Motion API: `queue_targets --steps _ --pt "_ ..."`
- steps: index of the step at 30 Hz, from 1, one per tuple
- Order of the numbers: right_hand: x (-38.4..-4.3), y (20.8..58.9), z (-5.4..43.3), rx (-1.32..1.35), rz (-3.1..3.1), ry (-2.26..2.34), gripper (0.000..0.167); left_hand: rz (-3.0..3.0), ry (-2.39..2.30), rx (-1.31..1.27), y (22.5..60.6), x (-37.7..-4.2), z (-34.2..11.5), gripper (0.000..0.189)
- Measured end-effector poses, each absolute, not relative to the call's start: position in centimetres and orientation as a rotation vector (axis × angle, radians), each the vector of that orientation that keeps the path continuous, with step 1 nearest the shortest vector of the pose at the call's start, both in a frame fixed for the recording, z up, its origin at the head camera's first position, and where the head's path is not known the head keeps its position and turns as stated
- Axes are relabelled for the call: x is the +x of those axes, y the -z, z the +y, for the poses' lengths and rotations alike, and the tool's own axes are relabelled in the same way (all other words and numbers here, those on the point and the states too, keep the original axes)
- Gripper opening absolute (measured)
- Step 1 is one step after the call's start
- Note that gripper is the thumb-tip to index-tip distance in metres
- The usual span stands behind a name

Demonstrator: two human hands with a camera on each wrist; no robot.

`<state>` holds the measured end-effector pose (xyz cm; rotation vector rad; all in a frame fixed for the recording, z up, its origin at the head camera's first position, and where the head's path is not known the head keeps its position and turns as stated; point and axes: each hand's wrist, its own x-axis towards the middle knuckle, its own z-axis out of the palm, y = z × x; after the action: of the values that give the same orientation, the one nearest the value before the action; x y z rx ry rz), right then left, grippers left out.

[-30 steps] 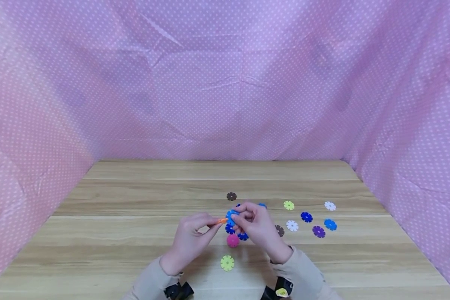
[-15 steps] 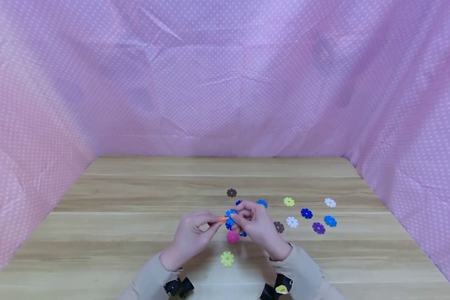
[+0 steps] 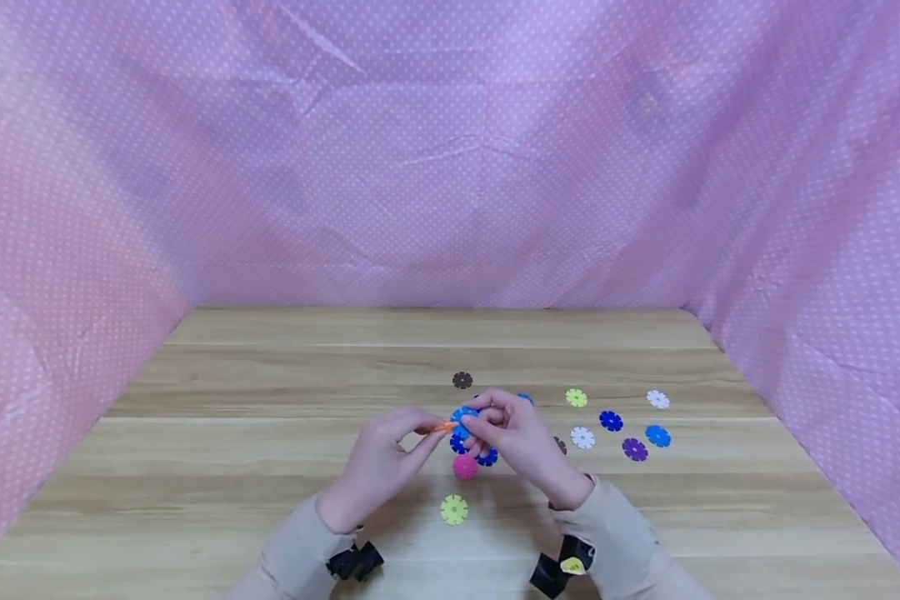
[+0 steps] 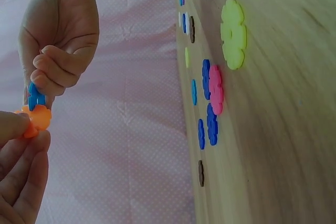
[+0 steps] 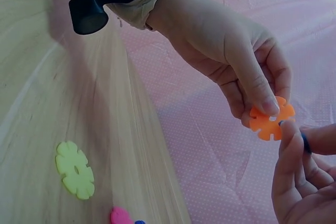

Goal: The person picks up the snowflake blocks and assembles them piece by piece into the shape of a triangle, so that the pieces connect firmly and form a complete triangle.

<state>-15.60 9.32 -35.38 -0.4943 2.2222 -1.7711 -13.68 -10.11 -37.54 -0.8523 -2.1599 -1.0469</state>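
My left hand [image 3: 382,458] pinches an orange notched plastic disc [image 5: 273,120] between thumb and fingers. In my right hand [image 3: 521,442] is a light blue notched disc [image 3: 462,419], pinched by thumb and index finger. The two discs meet edge to edge at an angle, held above the table; the left wrist view shows the blue disc's [image 4: 35,97] notched edge right at the orange one. Below the hands, a pink disc [image 3: 465,466] and dark blue discs [image 3: 487,457] lie close together. A yellow-green disc [image 3: 453,510] rests nearer the person.
On the wooden table [image 3: 232,450], more discs are spread to the right: white [image 3: 582,437], purple [image 3: 634,450], dark blue [image 3: 611,421] and light blue [image 3: 657,436]. A brown disc [image 3: 462,380] lies farther back. Pink dotted cloth [image 3: 450,167] surrounds the table's back and sides.
The head view has tilted slightly, so the table sits higher in it. Both hands keep hold of their discs in nearly the same place, with only small shifts of the fingers.
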Motion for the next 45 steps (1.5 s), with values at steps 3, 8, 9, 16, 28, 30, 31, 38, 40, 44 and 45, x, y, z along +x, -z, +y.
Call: queue_targets --steps 3,8,9,16,28,30,31,38,40,44,45 --pt "-15.6 35.6 9.3 -0.498 2.208 1.766 0.024 -2.177 1.052 -0.831 37.6 -13.6 -10.4 0.016" --pt "-15.6 36.1 9.7 -0.480 2.190 1.750 0.029 -2.210 1.054 -0.744 37.7 -13.5 -11.5 0.019" --pt "-15.6 36.2 9.8 -0.479 2.190 1.738 0.030 -2.213 1.050 -0.729 37.7 -13.5 -11.8 0.019" --pt "-15.6 37.1 9.8 -0.625 2.235 1.510 0.031 -2.206 1.050 -0.699 37.8 -13.4 -13.5 0.023" --pt "-14.6 38.6 8.8 -1.061 2.408 0.939 0.038 -2.186 1.039 -0.598 37.7 -13.1 -15.1 0.025" --pt "-14.4 38.5 8.7 -1.076 2.420 0.892 0.039 -2.180 1.027 -0.586 37.7 -13.0 -15.3 0.025" --pt "-14.3 38.5 8.6 -1.071 2.423 0.871 0.039 -2.177 1.025 -0.583 37.7 -13.0 -15.3 0.026" --pt "-13.8 38.8 8.1 -1.081 2.440 0.686 0.039 -2.172 1.024 -0.568 37.7 -12.8 -15.6 0.026" --pt "-13.7 38.9 8.0 -1.097 2.457 0.645 0.039 -2.171 1.022 -0.563 37.8 -12.8 -15.6 0.026" --pt "-13.7 39.0 7.8 -1.131 2.494 0.601 0.038 -2.173 1.015 -0.558 37.8 -12.9 -15.7 0.025" --pt "-13.8 39.0 7.8 -1.139 2.500 0.594 0.038 -2.178 1.017 -0.555 37.8 -12.9 -15.7 0.025"
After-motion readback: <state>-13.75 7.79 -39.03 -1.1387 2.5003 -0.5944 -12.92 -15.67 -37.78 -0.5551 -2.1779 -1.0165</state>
